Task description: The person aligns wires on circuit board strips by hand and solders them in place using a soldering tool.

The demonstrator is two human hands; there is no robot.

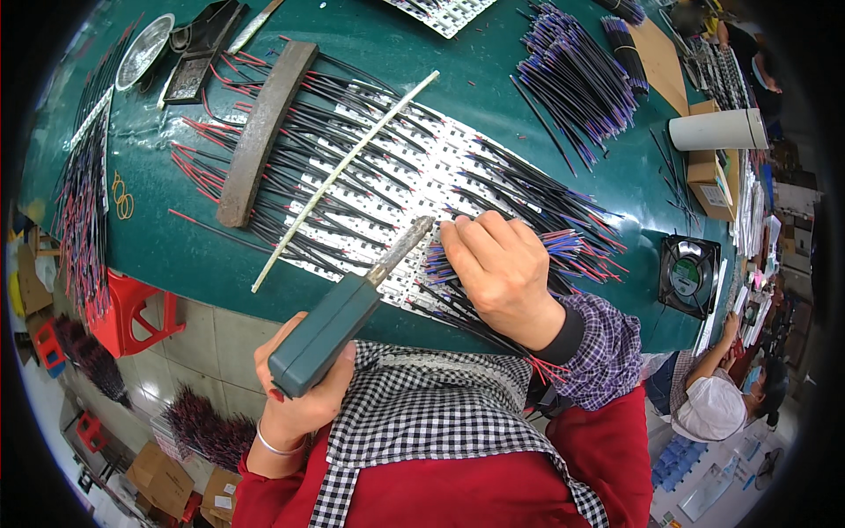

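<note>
Panel of white circuit boards (431, 163) flat on green table (158, 238), in front of torso, set at a slant. Soldering iron (326, 334) in left hand (308, 409), fingers wrapped around its green body; metal tip (400, 251) angled away from torso, over middle of panel. Right hand (502, 264) low over panel just beside tip, thumb and fingertips pressed together; cannot tell what, if anything, pinched between them. Loose wires with blue ends (563, 244) under and around right hand.

Red-ended black wires (189, 172) fanned out past panel's left side, under curved grey bar (267, 132). Pale thin rod (349, 176) laid across same wires, nearer panel's middle. More black wires off panel's right side.

Farther out: second white panel (449, 16) at far edge of view, big heap of black wires with bluish ends (572, 84) to the right. Far left: metal dish (145, 53), black tray (187, 79), yellow rubber bands (121, 198). Right side: white cylinder (717, 130) by cardboard box (711, 180), black fan (688, 275) near table edge. Beyond table: red stool (132, 317) on left, co-worker in white top (711, 407) on right.
</note>
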